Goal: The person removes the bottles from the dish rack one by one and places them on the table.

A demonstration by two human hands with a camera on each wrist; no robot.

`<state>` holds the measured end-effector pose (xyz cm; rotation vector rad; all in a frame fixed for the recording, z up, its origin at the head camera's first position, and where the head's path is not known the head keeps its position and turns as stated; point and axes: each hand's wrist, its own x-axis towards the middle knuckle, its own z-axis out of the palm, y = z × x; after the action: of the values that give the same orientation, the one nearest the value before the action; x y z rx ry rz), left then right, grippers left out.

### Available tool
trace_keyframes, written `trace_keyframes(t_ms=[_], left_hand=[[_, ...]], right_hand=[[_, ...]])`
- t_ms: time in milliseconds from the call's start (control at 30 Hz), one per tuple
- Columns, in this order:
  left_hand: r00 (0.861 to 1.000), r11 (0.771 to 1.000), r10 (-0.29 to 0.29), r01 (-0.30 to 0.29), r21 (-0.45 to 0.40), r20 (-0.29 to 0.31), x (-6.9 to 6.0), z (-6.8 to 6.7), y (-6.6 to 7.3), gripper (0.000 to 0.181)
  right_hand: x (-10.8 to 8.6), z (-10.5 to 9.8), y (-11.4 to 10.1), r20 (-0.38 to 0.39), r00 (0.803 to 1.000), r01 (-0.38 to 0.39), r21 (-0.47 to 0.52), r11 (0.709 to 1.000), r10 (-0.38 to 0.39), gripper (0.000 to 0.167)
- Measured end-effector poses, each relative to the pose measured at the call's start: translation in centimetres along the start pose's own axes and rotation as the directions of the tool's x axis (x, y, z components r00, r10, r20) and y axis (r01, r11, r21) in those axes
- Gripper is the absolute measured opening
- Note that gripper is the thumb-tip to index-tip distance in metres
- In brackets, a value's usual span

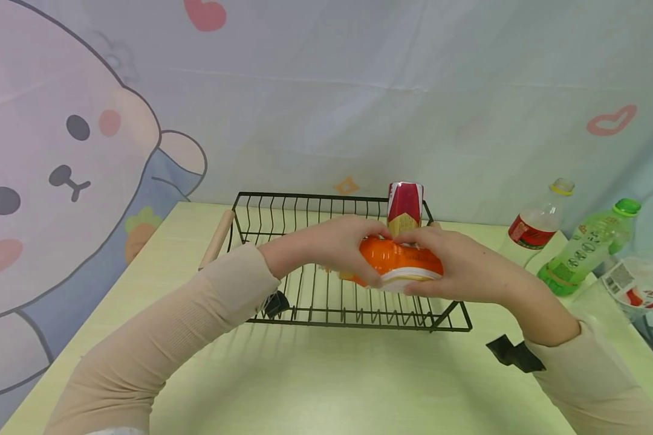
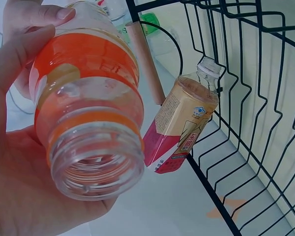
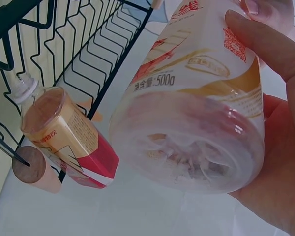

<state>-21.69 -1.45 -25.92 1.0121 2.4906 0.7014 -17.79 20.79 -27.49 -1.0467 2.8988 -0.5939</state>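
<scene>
An empty-looking clear plastic bottle point(image 1: 399, 258) with an orange and white label lies sideways between my hands, above the black wire rack point(image 1: 326, 315). My left hand point(image 1: 344, 244) grips it toward the neck, thumb and fingers around the label. The left wrist view shows its uncapped mouth point(image 2: 97, 160). My right hand point(image 1: 465, 263) holds the end toward the base point(image 3: 187, 147). Behind them a capped bottle point(image 1: 405, 208) with a red and tan label stands base up in the rack's back right corner, its cap point(image 3: 25, 88) among the wires.
Wooden handles sit on the rack's ends, the left one point(image 1: 217, 240) in plain sight. At the right of the pale table point(image 1: 326, 380) stand a red-labelled clear bottle point(image 1: 533, 229), a green bottle point(image 1: 590, 248) and another clear bottle point(image 1: 639, 284). A printed curtain point(image 1: 315, 109) hangs behind.
</scene>
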Motion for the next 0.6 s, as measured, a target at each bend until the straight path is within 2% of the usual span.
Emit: trace_keyframes(t_ms=[200,433,600], left_hand=[[1.0,1.0,-0.007,0.008,0.018,-0.027,0.1,0.0,0.0,0.07],[0.998,0.999,-0.011,0.008,-0.035,-0.069,-0.3,-0.4,-0.1,0.072],[0.995,0.999,-0.01,0.004,-0.054,-0.1,-0.6,-0.7,-0.4,0.075]], right_hand=[[-0.1,-0.1,0.1,-0.005,1.0,-0.007,0.006,1.0,0.007,0.061],[-0.4,-0.4,0.6,-0.044,0.999,0.002,0.013,1.0,-0.002,0.058],[-0.8,-0.6,1.0,-0.062,0.998,0.0,0.054,0.999,0.003,0.058]])
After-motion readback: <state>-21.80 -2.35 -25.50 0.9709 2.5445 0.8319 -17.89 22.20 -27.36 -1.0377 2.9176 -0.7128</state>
